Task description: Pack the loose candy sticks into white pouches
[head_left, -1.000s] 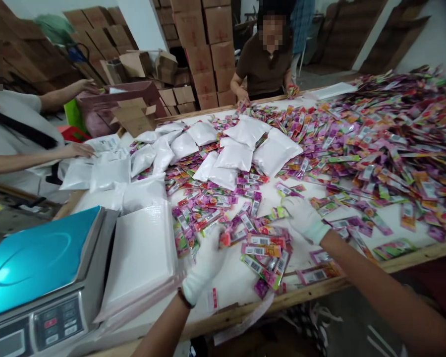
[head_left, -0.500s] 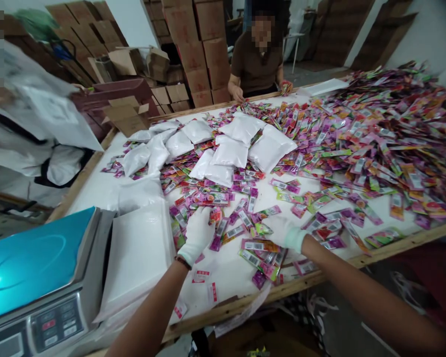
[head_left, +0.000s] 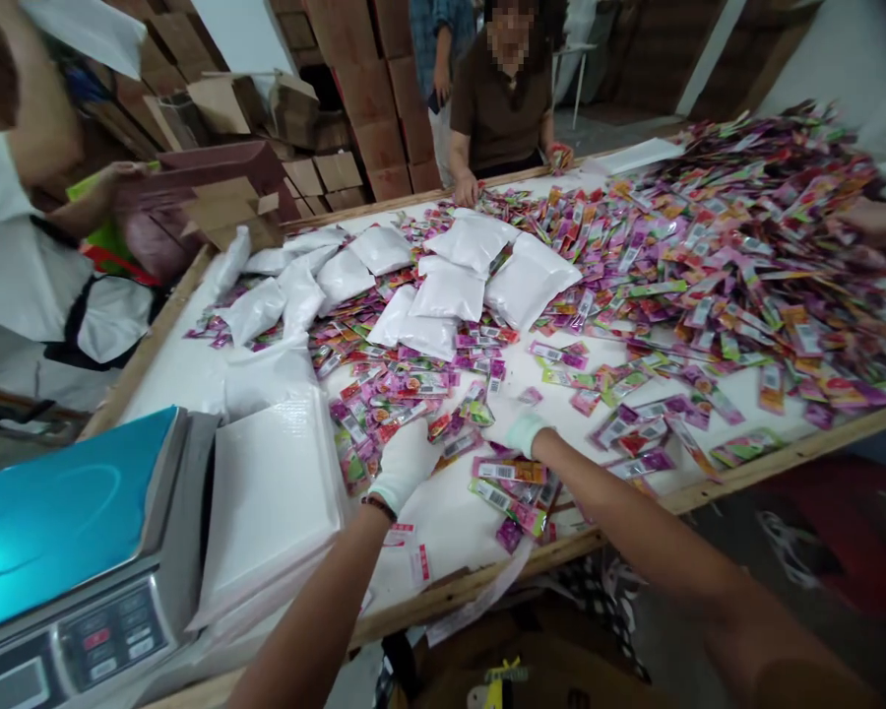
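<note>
Small printed snack sachets [head_left: 513, 471] in pink, purple, green and orange lie loose on the white table between and around my hands. My left hand [head_left: 405, 463], in a white glove, rests low at the near edge of a sachet pile, its fingers curved toward a red-and-green sachet; the fingertips are hidden. My right hand [head_left: 508, 421], also in a white glove, reaches inward beside a green-and-pink sachet [head_left: 476, 406]. Its fingers are blurred and merge with the white tabletop, so their grip is unclear. Filled white pouches [head_left: 450, 293] lie on the sachets beyond my hands.
A scale [head_left: 74, 502] with a blue pan stands at the left, beside a stack of flat white mailers [head_left: 273, 492]. A large sachet heap [head_left: 753, 236] covers the right side. One co-worker [head_left: 498, 108] sits opposite; other people's arms show left and right. A wooden rim [head_left: 479, 596] edges the table.
My right hand has moved left, closer to my left hand, and sachets between them have shifted. Another white pouch now lies at the far left, and another person stands behind the seated co-worker.
</note>
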The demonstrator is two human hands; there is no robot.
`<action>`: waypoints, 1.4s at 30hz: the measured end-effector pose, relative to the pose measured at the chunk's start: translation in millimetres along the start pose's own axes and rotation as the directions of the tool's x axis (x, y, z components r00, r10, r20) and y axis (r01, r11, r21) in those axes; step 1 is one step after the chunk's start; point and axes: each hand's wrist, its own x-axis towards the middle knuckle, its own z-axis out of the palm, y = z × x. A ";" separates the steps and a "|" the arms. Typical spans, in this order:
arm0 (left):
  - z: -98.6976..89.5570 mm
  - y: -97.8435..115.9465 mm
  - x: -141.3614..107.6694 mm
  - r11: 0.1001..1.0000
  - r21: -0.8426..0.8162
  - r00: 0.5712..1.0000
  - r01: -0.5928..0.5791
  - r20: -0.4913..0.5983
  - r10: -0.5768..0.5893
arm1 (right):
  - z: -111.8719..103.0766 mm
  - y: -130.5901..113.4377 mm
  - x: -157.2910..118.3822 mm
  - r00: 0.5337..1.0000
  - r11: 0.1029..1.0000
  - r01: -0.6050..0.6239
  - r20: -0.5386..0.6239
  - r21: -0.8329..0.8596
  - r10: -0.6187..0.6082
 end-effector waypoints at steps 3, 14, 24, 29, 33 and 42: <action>-8.0 -4.1 -7.6 0.997 -0.002 0.990 -0.079 -0.113 0.078 | -7.6 7.4 -0.9 1.000 0.999 -0.014 -0.007 0.042 0.014; -4.6 20.0 -20.1 0.977 0.110 0.982 -0.184 -0.025 0.187 | -28.6 -1.6 -74.0 0.996 0.996 0.059 0.068 -0.069 -0.054; -9.0 7.8 -23.9 0.950 -0.145 0.948 -0.275 -0.203 0.244 | -41.6 31.4 -75.5 0.983 0.985 0.159 -0.106 0.068 -0.151; -20.5 30.8 -31.5 0.845 -0.405 0.934 -0.350 -0.216 0.283 | -89.9 56.6 -77.7 0.975 0.856 0.187 -0.199 0.482 -0.101; -26.4 39.5 -35.5 0.790 -0.469 0.919 -0.394 -0.181 0.351 | -108.3 69.4 -84.8 0.982 0.824 0.081 -0.184 0.561 0.029; -24.1 73.2 -30.8 0.787 -0.499 0.931 -0.361 -0.142 0.337 | -100.5 77.3 -89.1 0.954 0.920 0.286 -0.174 0.267 -0.246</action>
